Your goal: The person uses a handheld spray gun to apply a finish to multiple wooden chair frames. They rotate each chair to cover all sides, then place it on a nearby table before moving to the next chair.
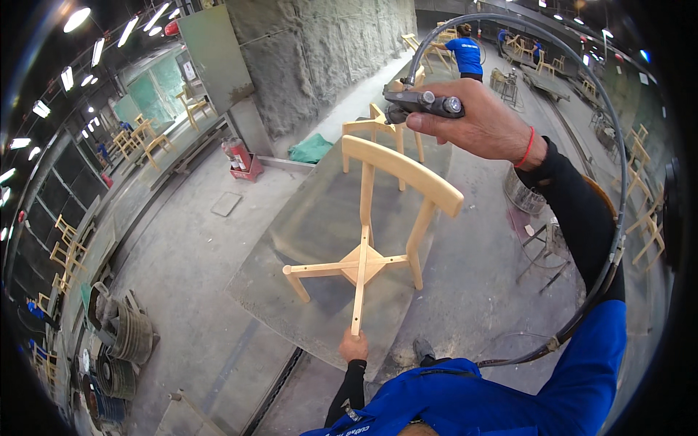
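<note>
A pale wooden chair frame (361, 263) with a curved backrest stands on a grey platform board (283, 243); its cross-shaped seat support has no seat on it. My left hand (354, 345) is closed around the near end of that frame, low in the view. Raised above and beyond the backrest, my right hand (472, 120) grips a spray gun (422, 102) with a hose (582, 73) that loops over and down along my right arm. The trigger side is partly hidden by the fingers. A second wooden chair frame (374, 125) stands just behind the first.
Fire extinguishers (236, 154) sit in a red holder by the wall, near a green cloth (310, 148). Buckets (123, 330) stand at the lower left. A metal stool (549, 243) and a drum (523, 192) are at the right. A co-worker (465, 52) in blue works farther off.
</note>
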`<state>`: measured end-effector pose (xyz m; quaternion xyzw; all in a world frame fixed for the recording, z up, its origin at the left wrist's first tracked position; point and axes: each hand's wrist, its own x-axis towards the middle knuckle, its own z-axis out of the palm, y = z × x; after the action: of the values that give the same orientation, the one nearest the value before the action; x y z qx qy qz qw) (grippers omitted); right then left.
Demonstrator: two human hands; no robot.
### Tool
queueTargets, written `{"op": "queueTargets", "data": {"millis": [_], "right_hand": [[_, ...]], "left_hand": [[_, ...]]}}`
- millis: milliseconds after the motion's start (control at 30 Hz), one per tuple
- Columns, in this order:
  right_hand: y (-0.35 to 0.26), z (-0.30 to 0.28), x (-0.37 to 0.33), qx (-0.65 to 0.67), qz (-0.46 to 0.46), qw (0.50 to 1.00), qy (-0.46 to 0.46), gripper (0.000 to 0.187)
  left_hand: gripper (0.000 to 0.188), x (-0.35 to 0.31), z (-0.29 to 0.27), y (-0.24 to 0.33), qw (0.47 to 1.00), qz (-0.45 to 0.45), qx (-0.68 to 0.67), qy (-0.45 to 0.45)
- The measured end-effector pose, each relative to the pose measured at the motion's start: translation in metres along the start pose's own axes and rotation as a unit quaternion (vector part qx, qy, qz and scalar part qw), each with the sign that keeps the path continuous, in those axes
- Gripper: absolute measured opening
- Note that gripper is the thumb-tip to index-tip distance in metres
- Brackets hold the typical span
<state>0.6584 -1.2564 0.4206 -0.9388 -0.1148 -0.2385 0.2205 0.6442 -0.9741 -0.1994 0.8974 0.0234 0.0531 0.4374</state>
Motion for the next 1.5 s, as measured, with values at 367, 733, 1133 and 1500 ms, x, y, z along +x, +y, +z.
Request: {"op": "queueTargets", "data": {"millis": [367,733,1133,1500], "right_hand": [[-0.084,-0.052,-0.132,-0.039,0.185,0.981,-0.036,0.05],[-0.137,-0.087,-0.27,-0.021,0.343,0.938,0.046,0.065],[-0.05,-0.038,-0.171,0.127,0.21,0.966,0.084,0.048],[0.067,-0.058,-0.135,0.105,0.121,0.986,0.049,0.046]], "left_hand": [[0.037,-0.001,-0.004,0.006,1.0,0.005,-0.018,-0.023],[0.039,0.008,-0.005,0.004,0.996,0.061,-0.038,-0.045],[0.04,0.011,-0.02,0.01,0.994,0.034,-0.012,-0.099],[0.056,0.058,-0.02,-0.047,0.977,0.106,0.034,-0.182]]}}
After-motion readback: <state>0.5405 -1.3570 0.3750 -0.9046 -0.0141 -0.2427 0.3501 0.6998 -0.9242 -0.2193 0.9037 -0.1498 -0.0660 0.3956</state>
